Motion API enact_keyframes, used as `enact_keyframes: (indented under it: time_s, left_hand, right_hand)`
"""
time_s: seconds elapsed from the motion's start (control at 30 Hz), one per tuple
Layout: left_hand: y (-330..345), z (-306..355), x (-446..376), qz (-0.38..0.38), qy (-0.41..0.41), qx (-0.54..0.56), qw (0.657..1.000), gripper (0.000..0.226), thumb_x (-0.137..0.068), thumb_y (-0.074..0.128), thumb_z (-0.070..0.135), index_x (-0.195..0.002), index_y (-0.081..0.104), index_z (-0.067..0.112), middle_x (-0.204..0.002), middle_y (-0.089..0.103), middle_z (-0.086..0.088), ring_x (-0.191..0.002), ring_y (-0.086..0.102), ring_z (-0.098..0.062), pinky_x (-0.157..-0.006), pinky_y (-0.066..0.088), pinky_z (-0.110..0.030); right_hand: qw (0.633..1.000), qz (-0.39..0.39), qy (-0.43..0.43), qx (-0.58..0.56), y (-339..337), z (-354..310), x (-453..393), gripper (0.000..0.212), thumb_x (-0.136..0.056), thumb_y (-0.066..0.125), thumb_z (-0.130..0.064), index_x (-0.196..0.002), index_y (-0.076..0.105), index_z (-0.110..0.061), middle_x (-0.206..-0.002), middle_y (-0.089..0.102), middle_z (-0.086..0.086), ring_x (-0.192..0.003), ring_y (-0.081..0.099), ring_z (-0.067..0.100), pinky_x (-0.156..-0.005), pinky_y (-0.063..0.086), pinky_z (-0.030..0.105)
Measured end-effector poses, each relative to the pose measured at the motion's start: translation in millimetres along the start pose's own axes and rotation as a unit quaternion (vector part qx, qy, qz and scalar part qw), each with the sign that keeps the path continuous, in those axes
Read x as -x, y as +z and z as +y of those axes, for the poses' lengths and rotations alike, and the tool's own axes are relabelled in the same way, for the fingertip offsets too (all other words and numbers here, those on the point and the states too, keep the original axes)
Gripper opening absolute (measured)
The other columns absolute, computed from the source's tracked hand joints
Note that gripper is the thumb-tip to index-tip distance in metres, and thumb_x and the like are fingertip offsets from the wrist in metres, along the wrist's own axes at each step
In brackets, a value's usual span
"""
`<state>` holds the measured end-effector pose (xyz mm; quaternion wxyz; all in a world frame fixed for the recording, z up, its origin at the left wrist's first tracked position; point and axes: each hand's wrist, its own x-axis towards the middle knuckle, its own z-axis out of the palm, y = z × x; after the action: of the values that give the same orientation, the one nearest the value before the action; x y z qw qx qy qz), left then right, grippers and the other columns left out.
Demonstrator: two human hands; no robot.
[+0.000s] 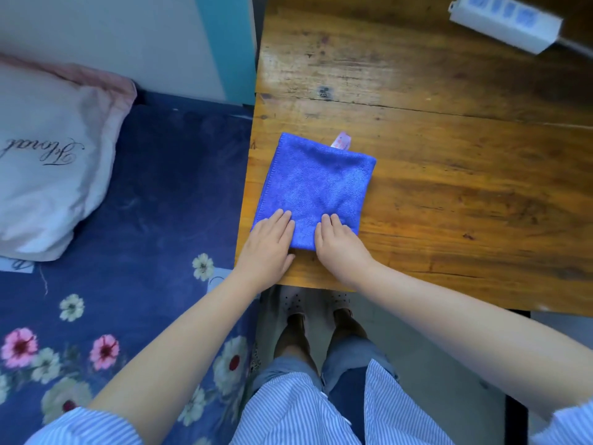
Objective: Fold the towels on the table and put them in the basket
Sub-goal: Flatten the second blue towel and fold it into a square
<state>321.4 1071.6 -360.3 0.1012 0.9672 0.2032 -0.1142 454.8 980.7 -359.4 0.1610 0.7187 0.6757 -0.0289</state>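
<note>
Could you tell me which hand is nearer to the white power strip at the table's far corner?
Right. The right hand presses the blue towel's near right corner; the left hand presses its near left corner, farther from the power strip.

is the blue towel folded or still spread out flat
Folded. The blue towel lies as a compact square near the table edge, its tag poking out mid-edge, both hands pressing its near edge flat.

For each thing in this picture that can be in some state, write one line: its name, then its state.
blue towel: folded into a flat square, lying at the table's near left corner, pink tag sticking out of the far edge.
left hand: fingers straight, pressing the towel's near left corner.
right hand: fingers straight, pressing the towel's near edge.
power strip: lying on the wooden table, sockets with nothing plugged in.
pillow: lying on the bed.
</note>
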Motion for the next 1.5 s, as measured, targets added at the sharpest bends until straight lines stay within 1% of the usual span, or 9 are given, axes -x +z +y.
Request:
enact_keyframes:
  time_s: [0.1, 0.23, 0.37, 0.53, 0.67, 0.77, 0.97, 1.27, 1.5]
  left_hand:
    - [7, 2, -3, 0.052, -0.011, 0.012, 0.999, 0.068, -0.037, 0.092, 0.024, -0.095, 0.070, -0.004, -0.101, 0.071, -0.018, -0.091, 0.070, -0.032, -0.069, 0.057, -0.037]
    - [11, 4, -4, 0.187, -0.001, 0.043, 0.981, 0.023, -0.070, 0.057, 0.002, -0.093, 0.062, 0.003, -0.083, 0.073, -0.013, -0.076, 0.072, -0.028, -0.059, 0.053, -0.025]
    - [-2, 19, 1, 0.207, -0.014, 0.046, 0.977, 0.024, -0.069, 0.037, 0.000, -0.073, 0.061, 0.005, -0.054, 0.059, -0.007, -0.047, 0.058, -0.026, -0.042, 0.036, -0.025]
    - [-16, 31, 44, 0.179, -0.084, 0.048, 0.979, 0.035, -0.059, 0.029, 0.007, -0.061, 0.064, 0.005, -0.051, 0.060, -0.006, -0.042, 0.057, -0.024, -0.036, 0.039, -0.019]
    - [-36, 45, 114, 0.165, -0.203, -0.016, 0.965, 0.007, -0.051, 0.057, 0.004, -0.055, 0.059, 0.010, -0.045, 0.055, -0.002, -0.037, 0.054, -0.022, -0.034, 0.029, -0.016]
    - [-39, 65, 183, 0.114, -0.329, -0.039, 0.937, 0.038, -0.025, 0.081, 0.001, -0.053, 0.057, 0.011, -0.044, 0.053, -0.002, -0.036, 0.052, -0.022, -0.033, 0.030, -0.017]
    - [-29, 110, 310, 0.107, -0.467, -0.095, 0.872, 0.021, -0.039, 0.072, 0.008, -0.053, 0.059, 0.016, -0.046, 0.055, 0.001, -0.038, 0.054, -0.019, -0.030, 0.029, -0.018]
    - [12, 206, 509, 0.071, -0.611, -0.040, 0.787, 0.050, -0.015, 0.088, 0.010, -0.052, 0.056, 0.020, -0.047, 0.053, 0.006, -0.039, 0.052, -0.012, -0.035, 0.032, -0.013]
    - [39, 236, 636, 0.092, -0.655, -0.034, 0.749, 0.050, -0.015, 0.088, 0.010, -0.052, 0.057, 0.021, -0.047, 0.052, 0.006, -0.040, 0.053, -0.012, -0.035, 0.034, -0.014]
  right_hand:
    - [0.994, -0.080, 0.001, -0.071, -28, 11, -3, 0.018, -0.063, 0.066, -0.003, -0.080, 0.061, -0.001, -0.080, 0.065, 0.013, -0.072, 0.064, 0.025, -0.048, 0.045, 0.025]
    - [0.962, -0.160, 0.043, -0.215, -32, 36, 6, 0.022, -0.081, 0.041, 0.007, -0.097, 0.051, -0.005, -0.110, 0.056, 0.018, -0.100, 0.056, 0.031, -0.064, 0.028, 0.030]
    - [0.982, -0.021, -0.024, -0.185, -22, 39, 27, 0.024, -0.055, 0.050, 0.007, -0.077, 0.060, 0.003, -0.073, 0.066, 0.015, -0.061, 0.065, 0.032, -0.042, 0.042, 0.026]
    - [0.981, 0.043, -0.138, -0.127, -24, 33, 38, 0.050, -0.042, 0.080, -0.009, -0.089, 0.066, 0.001, -0.076, 0.070, 0.013, -0.062, 0.066, 0.029, -0.052, 0.054, 0.026]
    - [0.962, 0.018, -0.246, -0.114, -57, 3, 35, 0.046, -0.027, 0.083, -0.003, -0.069, 0.065, -0.006, -0.058, 0.064, 0.004, -0.046, 0.061, 0.023, -0.034, 0.038, 0.018]
    - [0.939, 0.034, -0.329, -0.092, -99, -44, 37, 0.045, -0.023, 0.081, 0.000, -0.063, 0.060, -0.009, -0.053, 0.059, 0.003, -0.043, 0.058, 0.023, -0.032, 0.030, 0.018]
    - [0.886, -0.047, -0.460, -0.029, -157, -145, 81, 0.033, -0.084, 0.042, 0.002, -0.117, 0.044, -0.005, -0.117, 0.051, 0.013, -0.110, 0.050, 0.030, -0.076, 0.041, 0.038]
    - [0.766, 0.000, -0.638, 0.082, -190, -316, 198, 0.027, -0.091, 0.042, -0.005, -0.117, 0.044, -0.005, -0.119, 0.051, 0.013, -0.109, 0.054, 0.032, -0.074, 0.044, 0.037]
    - [0.750, 0.023, -0.652, 0.112, -200, -429, 280, 0.024, -0.093, 0.043, -0.009, -0.117, 0.045, -0.006, -0.120, 0.053, 0.012, -0.108, 0.054, 0.030, -0.075, 0.044, 0.036]
